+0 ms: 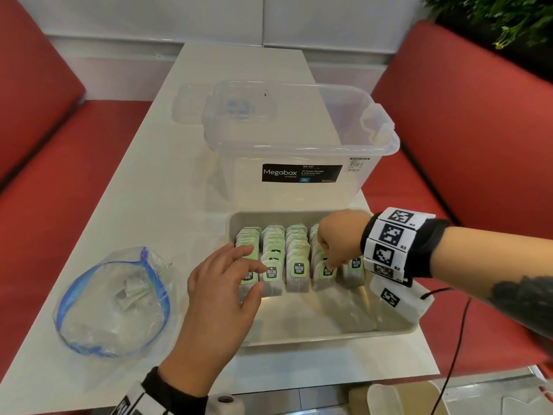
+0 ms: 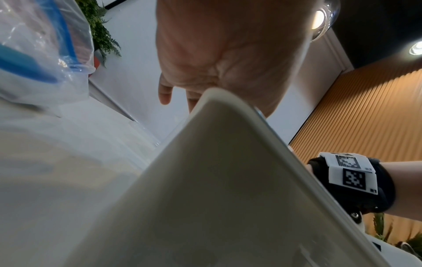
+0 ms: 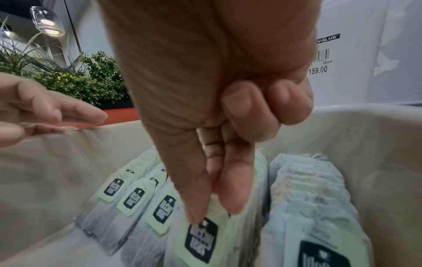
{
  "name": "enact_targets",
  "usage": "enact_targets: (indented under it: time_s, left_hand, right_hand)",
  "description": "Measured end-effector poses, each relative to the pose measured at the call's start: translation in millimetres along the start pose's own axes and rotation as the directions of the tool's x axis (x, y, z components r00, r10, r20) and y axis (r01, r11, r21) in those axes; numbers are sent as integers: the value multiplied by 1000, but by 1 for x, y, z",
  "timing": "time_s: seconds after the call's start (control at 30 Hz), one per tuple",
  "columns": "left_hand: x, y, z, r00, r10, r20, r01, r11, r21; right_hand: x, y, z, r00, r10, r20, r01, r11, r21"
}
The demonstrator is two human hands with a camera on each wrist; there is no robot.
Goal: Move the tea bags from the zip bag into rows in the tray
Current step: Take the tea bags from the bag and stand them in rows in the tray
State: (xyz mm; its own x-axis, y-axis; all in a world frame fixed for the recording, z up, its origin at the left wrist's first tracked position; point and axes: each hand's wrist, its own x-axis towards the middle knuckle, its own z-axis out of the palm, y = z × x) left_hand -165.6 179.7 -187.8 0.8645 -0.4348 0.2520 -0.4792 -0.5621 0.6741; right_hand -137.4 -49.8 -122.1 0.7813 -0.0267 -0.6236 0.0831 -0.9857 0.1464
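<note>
A grey tray (image 1: pixel 302 319) holds several rows of green-tagged tea bags (image 1: pixel 297 256) standing on edge. My right hand (image 1: pixel 329 266) pinches the top of the front tea bag (image 3: pixel 200 238) in the fourth row between thumb and index finger. My left hand (image 1: pixel 258 274) hovers over the left rows, fingers spread, with fingertips touching the front bags there. The clear zip bag (image 1: pixel 113 301) with a blue seal lies open on the table left of the tray, a few tea bags (image 1: pixel 131 292) inside. The left wrist view shows mostly the tray's outer wall (image 2: pixel 217 180).
A clear Megabox storage box (image 1: pixel 299 139) stands just behind the tray, its lid (image 1: pixel 191 103) lying beyond it. Red benches (image 1: pixel 463 130) flank the white table (image 1: pixel 155 190). A black cable (image 1: pixel 454 339) hangs off the right edge. The tray's near half is bare.
</note>
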Motion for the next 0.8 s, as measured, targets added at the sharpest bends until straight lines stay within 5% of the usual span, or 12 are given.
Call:
enact_targets:
  time_s: [0.27, 0.5, 0.67, 0.8]
  left_hand:
    - [1, 1, -7, 1000, -3, -13, 3, 1000, 4]
    - [-4, -18, -52, 969, -36, -244, 51, 997, 57]
    - [-25, -44, -100, 859, -246, -449, 387, 886, 256]
    - [-45, -70, -110, 810, -439, -387, 560, 776, 290]
  right_hand:
    - [-4, 0, -3, 999, 35, -5, -34, 999, 16]
    - [-17, 7, -7, 992, 58, -108, -46, 993, 107]
    - [-30, -3, -10, 970, 43, -241, 8, 978, 207]
    - [-41, -23, -12, 948, 3, -320, 91, 956, 279]
